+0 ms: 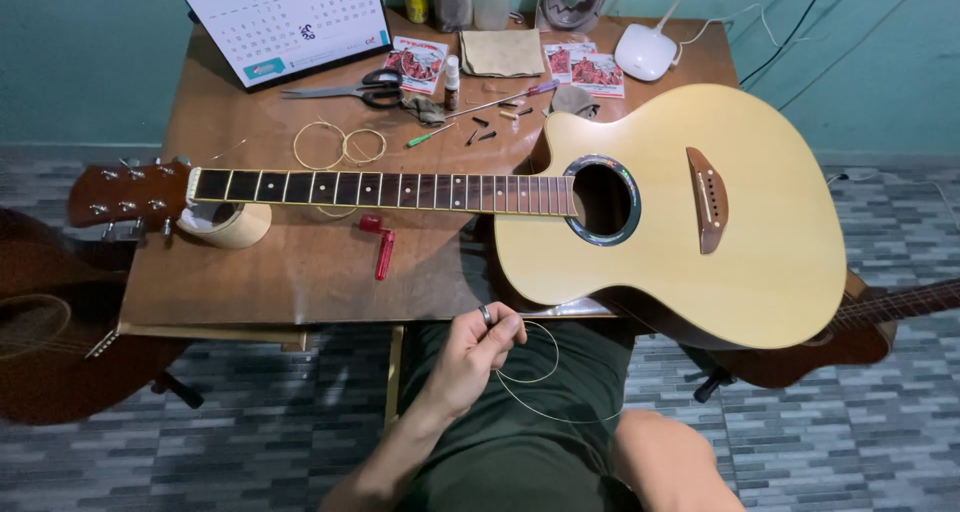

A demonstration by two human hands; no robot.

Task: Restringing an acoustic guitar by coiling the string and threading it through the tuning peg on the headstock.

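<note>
Fingers of the left hand pinch a looped string over the lap, at six o'clock from the guitar on the table. Forearm rises from the lower edge, wrist bent. Right hand is out of view; the string's far end is hard to trace.

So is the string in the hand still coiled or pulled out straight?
Coiled. The guitar string forms loose loops below the left hand, which pinches it above the lap.

The right arm runs off the bottom edge, its hand unseen.
</note>
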